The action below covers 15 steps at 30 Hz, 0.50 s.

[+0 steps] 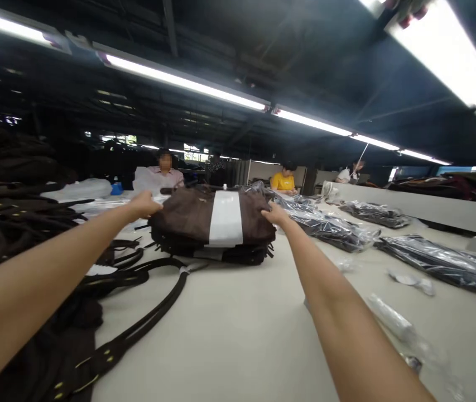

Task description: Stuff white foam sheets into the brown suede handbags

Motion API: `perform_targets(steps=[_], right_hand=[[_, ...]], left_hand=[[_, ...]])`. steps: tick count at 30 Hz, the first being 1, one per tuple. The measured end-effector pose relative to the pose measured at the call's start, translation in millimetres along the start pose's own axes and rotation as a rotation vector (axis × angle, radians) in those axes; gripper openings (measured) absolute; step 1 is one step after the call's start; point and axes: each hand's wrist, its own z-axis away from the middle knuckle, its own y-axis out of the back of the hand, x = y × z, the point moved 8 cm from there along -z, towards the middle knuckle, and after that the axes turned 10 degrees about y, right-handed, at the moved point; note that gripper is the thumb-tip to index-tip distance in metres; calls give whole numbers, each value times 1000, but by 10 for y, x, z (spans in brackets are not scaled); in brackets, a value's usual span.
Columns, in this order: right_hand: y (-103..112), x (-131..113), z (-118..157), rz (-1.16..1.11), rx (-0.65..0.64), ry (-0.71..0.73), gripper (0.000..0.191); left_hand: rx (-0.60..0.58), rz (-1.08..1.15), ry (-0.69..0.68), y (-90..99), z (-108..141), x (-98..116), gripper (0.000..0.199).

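Note:
A dark brown bag [183, 218] with a white paper band [226, 219] around its middle lies on the table, on top of at least one more dark bag [238, 255]. My left hand [146, 205] is closed on its upper left end. At the right end, my right hand [276, 214] grips the bag's edge between thumb and fingers. Both arms are stretched far forward. Long dark handles [154, 318] with brass-coloured fittings trail over the table in front, to the left.
Dark brown bags [7, 212] are heaped high at the left. Clear-wrapped dark bags [325, 226] lie on the pale table [229, 335] to the right, near a crumpled plastic roll [390, 317]. Co-workers, one in a yellow shirt [282, 181], are at the far side.

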Motion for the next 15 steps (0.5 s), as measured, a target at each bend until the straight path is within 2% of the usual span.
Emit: perform_targets(steps=[2, 3, 4, 6, 8, 11, 13, 15], right_hand=[[-356, 160, 185, 72, -61, -19, 41], [-456, 209, 263, 103, -74, -29, 40], [-500, 234, 323, 137, -75, -36, 40], [-452, 212, 399, 208, -51, -45, 43], [-302, 83, 472, 262, -14, -35, 45], [-79, -306, 753, 323, 39, 123, 40], [-31, -562, 1128, 330, 47, 334, 35], [-96, -633, 1620, 286, 32, 516, 35]], left_hand=[[-26, -123, -21, -359, -8, -244, 43], [-29, -171, -56, -464, 24, -335, 44], [-24, -212, -103, -515, 73, -410, 48], [-9, -277, -209, -471, 208, -547, 56], [1, -325, -287, -260, 389, -740, 59], [52, -476, -396, 272, 800, -1150, 51], [142, -633, -429, 710, 1136, -1489, 46], [241, -782, -350, 1173, 1427, -1893, 46]])
